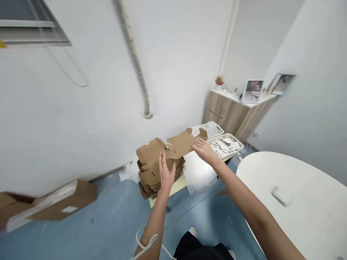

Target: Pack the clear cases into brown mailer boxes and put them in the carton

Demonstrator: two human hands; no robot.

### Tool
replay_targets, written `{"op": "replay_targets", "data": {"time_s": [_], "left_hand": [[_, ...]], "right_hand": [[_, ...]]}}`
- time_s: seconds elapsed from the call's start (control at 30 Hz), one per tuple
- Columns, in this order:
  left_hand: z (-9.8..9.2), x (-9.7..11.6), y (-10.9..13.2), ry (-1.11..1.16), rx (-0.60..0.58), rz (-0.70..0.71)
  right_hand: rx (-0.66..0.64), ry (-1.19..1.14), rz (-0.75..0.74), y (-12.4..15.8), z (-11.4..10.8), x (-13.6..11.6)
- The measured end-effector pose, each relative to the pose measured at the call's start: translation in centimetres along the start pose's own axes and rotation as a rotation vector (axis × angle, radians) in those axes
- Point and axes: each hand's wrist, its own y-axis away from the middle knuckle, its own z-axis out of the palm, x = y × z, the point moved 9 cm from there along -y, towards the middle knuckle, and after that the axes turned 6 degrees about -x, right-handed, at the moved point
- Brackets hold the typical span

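Observation:
An unfolded cardboard box blank (183, 144), brown with cut slots and flaps, is held slightly above the table. My right hand (205, 150) pinches it near its right end. Fingers up and thumb apart, my left hand (166, 174) is by the blank's left end, in front of a stack of similar box blanks (151, 177). Whether its fingertips touch the cardboard I cannot tell. The stack sits on a narrow pale yellow table (177, 185), and white plastic wrap (199, 169) lies to the right of the stack.
White baskets (230, 146) with small packets stand at the table's far end, before a wooden cabinet (230, 112). To the right is a round white table (292, 173) with a small blurred object on it. Cardboard boxes (65, 202) lie on the blue floor along the wall.

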Motion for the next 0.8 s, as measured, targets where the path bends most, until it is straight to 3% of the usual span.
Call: {"op": "replay_targets", "data": {"time_s": [0.13,0.23,0.33,0.43,0.53,0.63,0.8], "left_hand": [[5.5,7.3,-0.5,0.147,-0.072,0.154],[10.7,12.7,0.8,0.184,-0.178,0.264],[16.5,18.4,3.8,0.211,-0.344,0.393],[22.0,24.0,8.4,0.234,-0.532,0.527],[26.7,28.9,13.9,0.231,-0.695,0.638],[30.3,32.5,19.3,0.204,-0.809,0.724],[34.6,35.2,27.5,0.056,-0.918,0.845]], "right_hand": [[0.007,0.065,0.233,10.1,-4.3,4.9],[0.013,0.107,0.453,19.4,-7.3,7.9],[0.090,0.115,0.650,29.4,-10.3,9.5],[0.132,0.136,0.818,38.9,-12.1,9.6],[0.093,0.176,0.965,47.0,-12.0,8.5],[0.032,0.219,1.083,53.5,-10.2,6.9],[-0.082,0.180,1.194,60.6,-4.8,4.5]]}}
